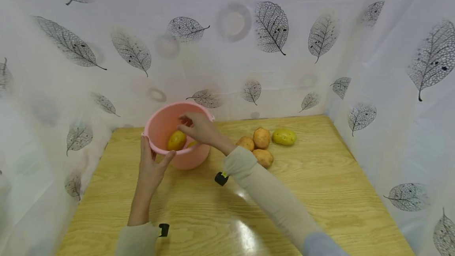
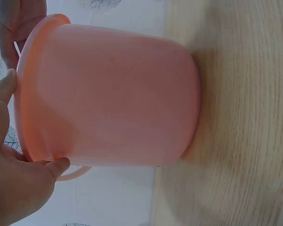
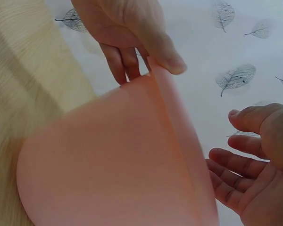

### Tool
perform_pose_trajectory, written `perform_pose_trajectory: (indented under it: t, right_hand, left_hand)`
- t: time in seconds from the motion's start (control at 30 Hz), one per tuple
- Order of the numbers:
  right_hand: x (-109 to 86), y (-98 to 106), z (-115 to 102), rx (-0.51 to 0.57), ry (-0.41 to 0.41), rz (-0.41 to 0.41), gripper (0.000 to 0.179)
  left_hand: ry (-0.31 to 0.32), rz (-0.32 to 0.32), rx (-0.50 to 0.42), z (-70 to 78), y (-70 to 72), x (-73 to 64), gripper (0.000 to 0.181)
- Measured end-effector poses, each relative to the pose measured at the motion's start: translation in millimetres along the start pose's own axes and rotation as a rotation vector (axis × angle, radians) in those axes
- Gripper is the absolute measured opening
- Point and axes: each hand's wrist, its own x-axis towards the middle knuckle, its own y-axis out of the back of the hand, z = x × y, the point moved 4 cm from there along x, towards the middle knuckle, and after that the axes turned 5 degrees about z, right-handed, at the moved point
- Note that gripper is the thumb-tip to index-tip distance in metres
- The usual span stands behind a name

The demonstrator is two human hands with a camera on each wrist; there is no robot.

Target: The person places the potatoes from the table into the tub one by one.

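Observation:
A pink bucket (image 1: 190,159) stands on the wooden table, its opening toward the head camera. My left hand (image 1: 151,169) grips the near left part of its rim, thumb on the rim and other fingers around the side. My right hand (image 1: 199,127) is over the opening, fingers loosely bent and holding nothing; the right wrist view shows this hand (image 3: 262,162) beside the rim. Inside the bucket lies a yellowish potato (image 1: 176,140), with a second yellow piece (image 1: 192,144) partly hidden by the rim and my right hand. The left wrist view shows the bucket's side (image 2: 118,94).
Right of the bucket, three brown potatoes (image 1: 262,138) sit grouped on the table (image 1: 313,177), one partly behind my right forearm. A yellow-green potato (image 1: 284,136) lies beside them. A white leaf-patterned curtain (image 1: 227,62) borders the table at the back and sides.

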Motion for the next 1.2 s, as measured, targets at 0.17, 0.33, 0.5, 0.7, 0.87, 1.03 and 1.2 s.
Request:
perform_pose_trajectory:
  t: [0.17,0.33,0.5,0.7,0.87,1.03,1.2]
  right_hand:
    - [-12.2,22.6,6.3,0.014,-0.006,0.050,0.038]
    - [-29.0,49.6,16.4,0.054,-0.039,0.085,0.038]
    - [-48.6,77.5,27.8,0.057,-0.061,0.127,0.042]
    - [-75.0,107.7,39.9,0.043,-0.097,0.178,0.042]
    - [-95.0,129.6,48.9,0.029,-0.114,0.210,0.042]
    - [-115.9,147.8,60.8,0.027,-0.148,0.234,0.042]
    - [-133.1,162.8,70.6,-0.011,-0.180,0.258,0.042]
  left_hand:
    - [-0.002,0.005,0.002,-0.1,-0.2,-0.8,0.110]
    - [-0.019,0.010,-0.012,1.5,-1.2,-0.1,0.110]
    - [-0.021,0.008,-0.019,2.5,-1.8,0.5,0.112]
    - [-0.058,0.021,-0.041,0.7,-1.4,2.3,0.111]
    - [-0.107,0.035,-0.073,-1.3,-1.6,5.6,0.110]
    - [-0.102,0.035,-0.066,0.1,-1.7,5.1,0.109]
    - [-0.097,0.031,-0.061,0.7,-1.4,3.8,0.110]
